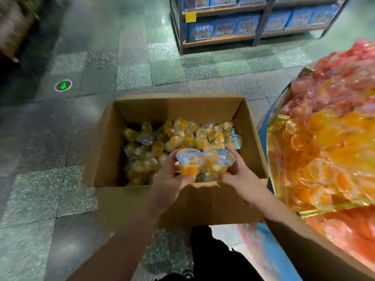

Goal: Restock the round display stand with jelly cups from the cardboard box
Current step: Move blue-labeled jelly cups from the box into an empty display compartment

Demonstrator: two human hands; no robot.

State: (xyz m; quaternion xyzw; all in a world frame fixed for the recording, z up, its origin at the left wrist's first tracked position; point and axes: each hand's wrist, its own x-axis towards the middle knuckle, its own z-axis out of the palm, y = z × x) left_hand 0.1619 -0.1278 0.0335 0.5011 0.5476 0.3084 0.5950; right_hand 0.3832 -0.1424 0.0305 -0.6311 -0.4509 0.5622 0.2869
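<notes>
**Two jelly cups held over the open box**

Brown sleeves fill the bottom of my view, one on each forearm, reaching forward over the near flap of the cardboard box (203,106). Between them I can see a dark trouser leg (215,254) and a shoe tip on the floor.

On my left hand (168,183) the grip is clenched around an orange jelly cup (189,162), fingers curled round its side with the clear lid facing up toward me. On my right hand (239,169) the grip is likewise grasping a second jelly cup (218,162), thumb along its near side and fingers wrapped behind. Both cups sit side by side, rims touching or very nearly, just above the box's near edge.

Below them the box stands open on the tiled floor (101,67), its flaps folded outward, and its bottom is covered with a loose heap of more jelly cups (182,136), mostly orange with pale fruit pieces, lying at all angles.

To my right, just beside the box, is the round display stand (278,126) with a gold-coloured rim, piled with orange cups nearer me and red or pink ones farther back and lower down; that side is blurred.

Across the aisle stands a metal shelf unit (219,23) stocked with blue packages.
</notes>
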